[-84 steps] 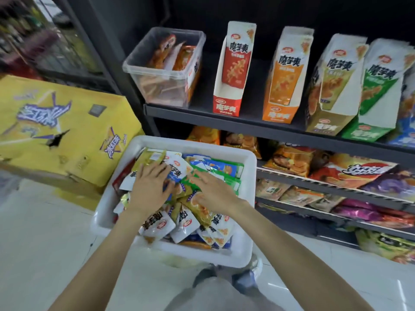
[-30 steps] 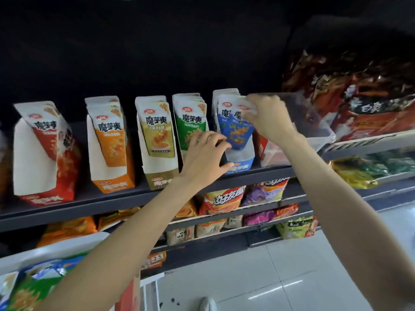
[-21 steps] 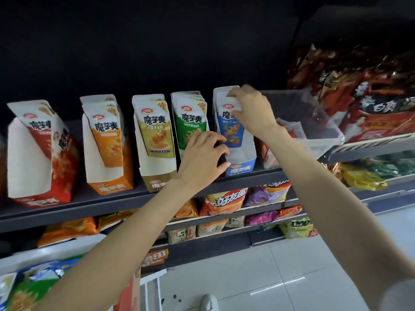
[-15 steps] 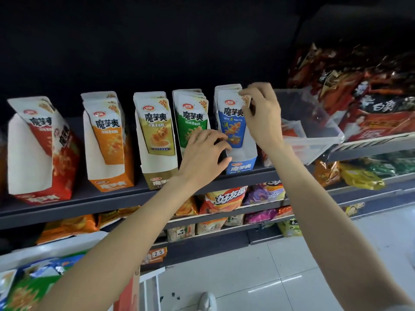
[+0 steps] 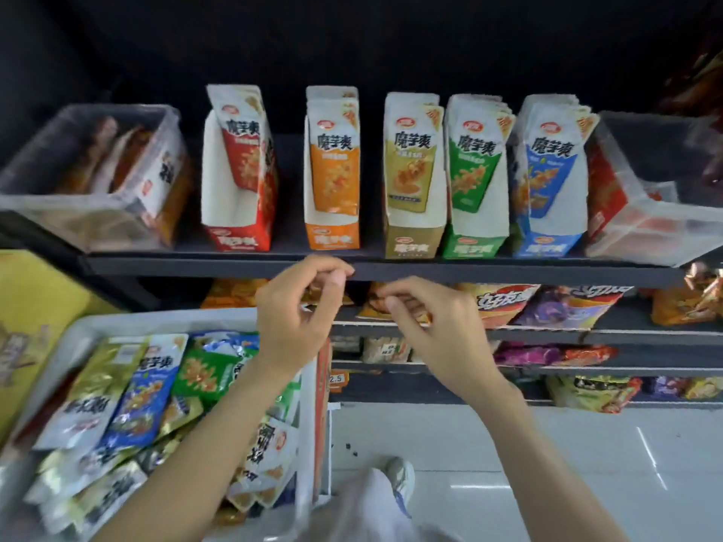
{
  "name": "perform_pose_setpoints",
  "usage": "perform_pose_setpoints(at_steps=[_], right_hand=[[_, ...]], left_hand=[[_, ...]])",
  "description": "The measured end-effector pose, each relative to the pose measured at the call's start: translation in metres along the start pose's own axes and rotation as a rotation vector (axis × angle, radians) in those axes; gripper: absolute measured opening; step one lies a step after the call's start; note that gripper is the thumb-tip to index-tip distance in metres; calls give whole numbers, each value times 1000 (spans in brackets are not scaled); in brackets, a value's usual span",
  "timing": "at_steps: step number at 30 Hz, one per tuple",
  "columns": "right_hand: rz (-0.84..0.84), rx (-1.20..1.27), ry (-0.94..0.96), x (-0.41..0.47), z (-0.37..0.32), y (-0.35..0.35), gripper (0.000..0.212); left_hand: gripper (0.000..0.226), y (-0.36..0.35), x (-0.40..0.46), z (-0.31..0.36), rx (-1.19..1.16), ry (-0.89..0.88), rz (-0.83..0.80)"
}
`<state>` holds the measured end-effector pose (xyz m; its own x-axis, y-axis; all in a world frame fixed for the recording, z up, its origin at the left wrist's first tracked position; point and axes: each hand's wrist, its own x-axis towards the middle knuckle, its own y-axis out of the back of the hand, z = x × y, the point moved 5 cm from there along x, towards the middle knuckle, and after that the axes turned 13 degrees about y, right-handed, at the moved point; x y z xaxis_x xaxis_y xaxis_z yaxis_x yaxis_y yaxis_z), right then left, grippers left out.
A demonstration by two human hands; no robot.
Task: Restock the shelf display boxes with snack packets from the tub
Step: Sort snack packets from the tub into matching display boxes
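Several display boxes stand in a row on the dark shelf [image 5: 508,269]: red box [image 5: 238,213], orange box [image 5: 332,197], gold box [image 5: 414,213], green box [image 5: 475,213] and blue box [image 5: 549,213], each with packets upright in it. The white tub [image 5: 309,404] at lower left holds several mixed snack packets [image 5: 141,393]. My left hand [image 5: 297,318] and my right hand [image 5: 434,330] hover below the shelf edge, between the boxes and the tub. Both have loosely curled fingers and hold nothing.
Clear plastic bins stand at the shelf's left end [image 5: 90,178] and right end [image 5: 657,205]. Lower shelves [image 5: 587,334] carry chip bags. A yellow carton [image 5: 35,307] is at left. My shoe [image 5: 401,479] rests on the white tiled floor.
Both hands have come down from the blue box to below the shelf edge, and the right hand has let go of the blue packet. The view has swung left and down, showing the tub.
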<state>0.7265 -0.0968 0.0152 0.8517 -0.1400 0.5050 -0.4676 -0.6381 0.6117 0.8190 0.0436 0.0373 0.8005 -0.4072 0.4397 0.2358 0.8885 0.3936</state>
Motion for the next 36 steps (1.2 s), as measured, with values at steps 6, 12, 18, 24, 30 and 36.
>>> perform_pose_setpoints(at_steps=[6, 12, 18, 24, 30, 36], right_hand=[[-436, 41, 35, -5, -43, -133, 20], [-780, -62, 28, -6, -56, -232, 45], [-948, -196, 52, -21, -65, -278, 58], [-820, -177, -76, -35, -53, -263, 44], [-502, 9, -258, -18, -50, -242, 49], [-244, 441, -506, 2, -52, -188, 54]], left_hand=[[23, 108, -69, -111, 551, 116, -114], [57, 176, -108, -196, 954, 456, -272], [56, 173, -122, -200, 976, 318, -383], [65, 166, -124, -202, 1026, 348, -432], [64, 162, -103, -190, 760, 534, -426], [32, 159, -90, -147, 131, 699, -491]])
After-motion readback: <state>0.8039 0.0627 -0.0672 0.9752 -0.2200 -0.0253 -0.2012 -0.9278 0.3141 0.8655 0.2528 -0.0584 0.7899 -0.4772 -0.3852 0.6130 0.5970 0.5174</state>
